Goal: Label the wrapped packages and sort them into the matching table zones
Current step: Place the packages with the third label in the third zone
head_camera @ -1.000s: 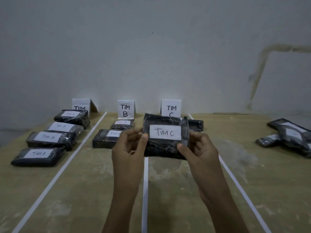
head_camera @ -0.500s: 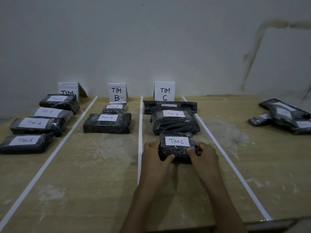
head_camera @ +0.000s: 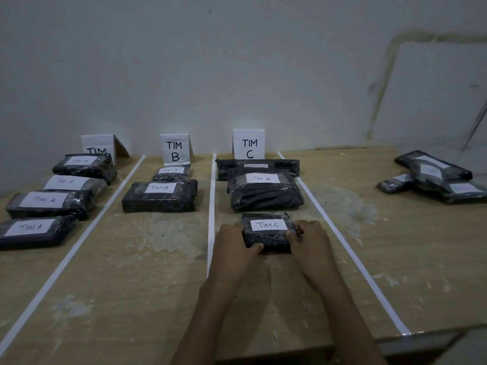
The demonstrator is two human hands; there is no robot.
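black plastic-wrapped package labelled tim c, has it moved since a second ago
Yes. The black plastic-wrapped TIM C package was raised before the white TIM C sign; now it lies lower and nearer, held by left hand and right hand.

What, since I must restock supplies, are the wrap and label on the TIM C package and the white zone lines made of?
TIM C package: black wrap, glossy and crinkled with glints, probably plastic film. Its label: matte white, handwritten, likely paper. The zone line: flat matte white strip, looks like tape, though paint is possible.
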